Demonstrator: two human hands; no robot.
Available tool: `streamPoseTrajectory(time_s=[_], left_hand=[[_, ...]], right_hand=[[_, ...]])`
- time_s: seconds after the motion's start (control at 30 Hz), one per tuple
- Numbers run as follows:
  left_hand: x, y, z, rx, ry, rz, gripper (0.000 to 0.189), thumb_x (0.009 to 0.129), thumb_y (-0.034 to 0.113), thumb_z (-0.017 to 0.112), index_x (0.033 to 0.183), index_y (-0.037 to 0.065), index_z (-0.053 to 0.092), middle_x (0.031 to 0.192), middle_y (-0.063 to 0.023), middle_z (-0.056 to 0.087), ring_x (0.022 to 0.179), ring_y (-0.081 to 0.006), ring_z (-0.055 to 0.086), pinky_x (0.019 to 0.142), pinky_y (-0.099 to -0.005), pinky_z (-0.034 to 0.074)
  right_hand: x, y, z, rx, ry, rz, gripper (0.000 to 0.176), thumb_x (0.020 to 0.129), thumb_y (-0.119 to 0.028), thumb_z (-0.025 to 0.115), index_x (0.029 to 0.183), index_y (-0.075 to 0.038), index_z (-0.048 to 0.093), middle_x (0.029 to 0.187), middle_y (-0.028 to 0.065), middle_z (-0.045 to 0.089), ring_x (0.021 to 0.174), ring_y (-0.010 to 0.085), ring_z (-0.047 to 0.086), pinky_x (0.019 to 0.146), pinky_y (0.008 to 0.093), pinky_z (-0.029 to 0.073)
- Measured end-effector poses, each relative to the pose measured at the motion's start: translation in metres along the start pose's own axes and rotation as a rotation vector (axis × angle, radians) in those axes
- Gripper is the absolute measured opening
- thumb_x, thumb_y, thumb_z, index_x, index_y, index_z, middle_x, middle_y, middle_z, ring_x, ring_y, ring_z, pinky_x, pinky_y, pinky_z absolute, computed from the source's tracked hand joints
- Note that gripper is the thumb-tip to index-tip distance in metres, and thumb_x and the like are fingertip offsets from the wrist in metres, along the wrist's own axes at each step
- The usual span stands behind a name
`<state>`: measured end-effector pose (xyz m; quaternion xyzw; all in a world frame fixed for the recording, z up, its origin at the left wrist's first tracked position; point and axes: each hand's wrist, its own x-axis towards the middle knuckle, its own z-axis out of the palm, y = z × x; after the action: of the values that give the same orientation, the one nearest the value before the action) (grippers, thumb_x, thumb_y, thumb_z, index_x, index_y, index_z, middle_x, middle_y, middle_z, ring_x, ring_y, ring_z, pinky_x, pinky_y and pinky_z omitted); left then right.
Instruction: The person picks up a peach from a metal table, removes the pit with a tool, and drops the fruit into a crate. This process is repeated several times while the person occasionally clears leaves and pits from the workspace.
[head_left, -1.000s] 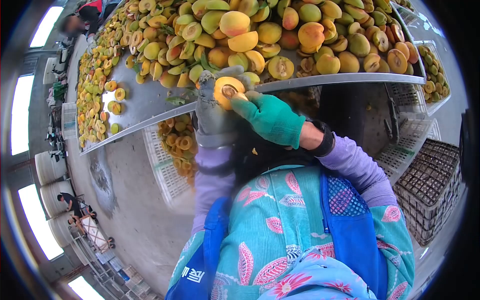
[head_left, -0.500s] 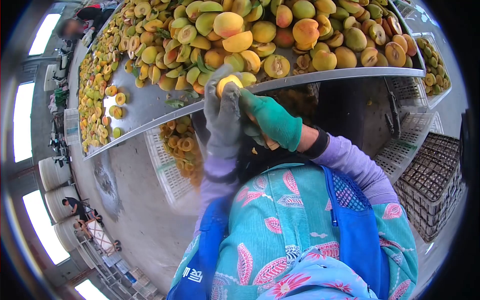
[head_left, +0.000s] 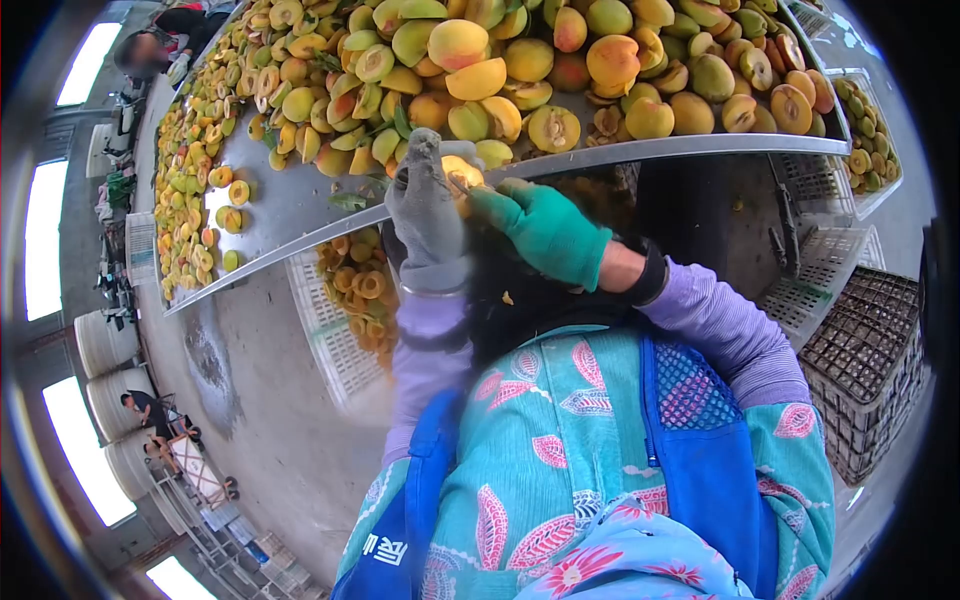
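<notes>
My left hand [head_left: 430, 205], in a grey glove, is closed around a cut yellow peach [head_left: 462, 170], its orange flesh facing up. My right hand [head_left: 550, 235], in a green glove, is closed with its fingertips beside the peach. A thin dark tip, apparently of a small knife [head_left: 459, 184], reaches from the right fingers to the flesh; its handle is hidden in the glove. Both hands are at the near rim of a metal table [head_left: 600, 156]. Heaped beyond them are whole and halved peaches [head_left: 480, 80].
Below the table's left part, a white crate [head_left: 325, 335] stands beside peach halves [head_left: 365, 290]. White crates [head_left: 815, 280] and a dark slatted crate [head_left: 860, 370] are at right. A crate of fruit [head_left: 868, 135] stands at far right. Two people [head_left: 150, 415] [head_left: 145, 50] appear at left.
My right hand has shifted slightly right and its fingers have drawn away from the left hand. The left hand has turned, and the cut peach now lies more open to view.
</notes>
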<state>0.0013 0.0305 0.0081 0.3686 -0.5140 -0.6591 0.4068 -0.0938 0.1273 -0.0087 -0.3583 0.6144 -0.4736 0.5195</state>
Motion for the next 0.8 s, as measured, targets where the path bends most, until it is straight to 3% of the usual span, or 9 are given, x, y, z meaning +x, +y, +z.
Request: streamPoseTrajectory(time_s=[0.1,0.13,0.23,0.3,0.37,0.43,0.63,0.77,0.8], left_hand=[[-0.009,0.007,0.026,-0.071,0.129,-0.008,0.034,0.096,0.029,0.057,0.081,-0.001,0.063,0.074,-0.0099,0.063,0.056,-0.0148,0.056,0.053,-0.0262,0.047],[-0.008,0.005,0.023,-0.127,0.115,-0.072,0.031,0.095,0.026,0.060,0.079,0.000,0.064,0.072,-0.0092,0.063,0.055,-0.0134,0.055,0.051,-0.0247,0.045],[0.002,-0.001,0.017,-0.042,0.081,-0.058,0.032,0.095,0.027,0.059,0.079,-0.001,0.064,0.068,-0.0084,0.063,0.055,-0.0131,0.055,0.052,-0.0248,0.045],[0.007,0.000,0.017,0.040,0.057,-0.071,0.035,0.096,0.028,0.058,0.078,-0.001,0.065,0.067,-0.0096,0.063,0.056,-0.0148,0.057,0.052,-0.0259,0.046],[0.016,0.004,0.010,0.150,-0.003,-0.114,0.036,0.096,0.030,0.057,0.080,-0.002,0.065,0.073,-0.0126,0.065,0.058,-0.0192,0.061,0.054,-0.0285,0.050],[0.018,0.014,0.013,0.228,-0.032,-0.166,0.039,0.096,0.031,0.055,0.077,-0.002,0.067,0.067,-0.0098,0.064,0.056,-0.0152,0.058,0.053,-0.0254,0.047],[0.036,0.027,0.013,0.367,-0.328,-0.203,0.043,0.098,0.034,0.051,0.076,0.000,0.067,0.066,-0.0082,0.063,0.059,-0.0141,0.059,0.059,-0.0246,0.048],[0.035,0.028,0.014,0.260,-0.532,-0.301,0.041,0.098,0.034,0.052,0.081,0.000,0.065,0.069,-0.0074,0.063,0.065,-0.0137,0.060,0.061,-0.0246,0.047],[0.035,0.020,0.011,0.236,-0.562,-0.301,0.040,0.098,0.035,0.052,0.082,0.000,0.065,0.068,-0.0073,0.062,0.065,-0.0135,0.059,0.061,-0.0248,0.047]], right_hand=[[-0.012,0.004,0.033,0.182,0.277,-0.280,0.044,0.098,-0.043,0.051,0.106,0.000,0.059,0.079,0.0129,0.063,0.073,0.0242,0.058,0.068,0.0365,0.046],[-0.020,-0.025,0.017,0.205,0.064,0.077,0.043,0.100,-0.040,0.047,0.112,0.000,0.057,0.085,0.0143,0.065,0.077,0.0262,0.060,0.073,0.0363,0.048],[-0.022,-0.045,0.004,0.350,-0.112,0.369,0.040,0.101,-0.040,0.045,0.105,-0.002,0.057,0.079,0.0128,0.063,0.068,0.0254,0.060,0.064,0.0351,0.049],[0.008,0.007,0.039,0.288,0.187,-0.165,0.041,0.100,-0.044,0.043,0.098,-0.006,0.056,0.069,0.0084,0.058,0.056,0.0209,0.055,0.052,0.0334,0.045],[0.005,-0.014,0.037,0.346,0.198,-0.148,0.044,0.099,-0.049,0.042,0.097,-0.008,0.056,0.063,0.0046,0.054,0.048,0.0160,0.051,0.044,0.0304,0.042],[-0.017,-0.052,0.014,0.522,-0.084,0.436,0.049,0.098,-0.055,0.041,0.103,-0.008,0.057,0.059,0.0013,0.051,0.044,0.0108,0.049,0.039,0.0261,0.040],[-0.007,-0.028,0.013,1.292,-0.440,0.338,0.045,0.097,-0.057,0.041,0.091,-0.014,0.053,0.057,-0.0046,0.044,0.040,0.0086,0.039,0.042,0.0239,0.037],[-0.012,-0.036,0.011,0.784,-0.161,0.357,0.043,0.098,-0.057,0.039,0.084,-0.018,0.049,0.057,-0.0093,0.041,0.041,0.0059,0.037,0.041,0.0232,0.031],[-0.014,-0.031,0.008,0.923,-0.299,0.342,0.043,0.098,-0.057,0.038,0.085,-0.017,0.049,0.056,-0.0093,0.040,0.042,0.0059,0.037,0.041,0.0233,0.031]])
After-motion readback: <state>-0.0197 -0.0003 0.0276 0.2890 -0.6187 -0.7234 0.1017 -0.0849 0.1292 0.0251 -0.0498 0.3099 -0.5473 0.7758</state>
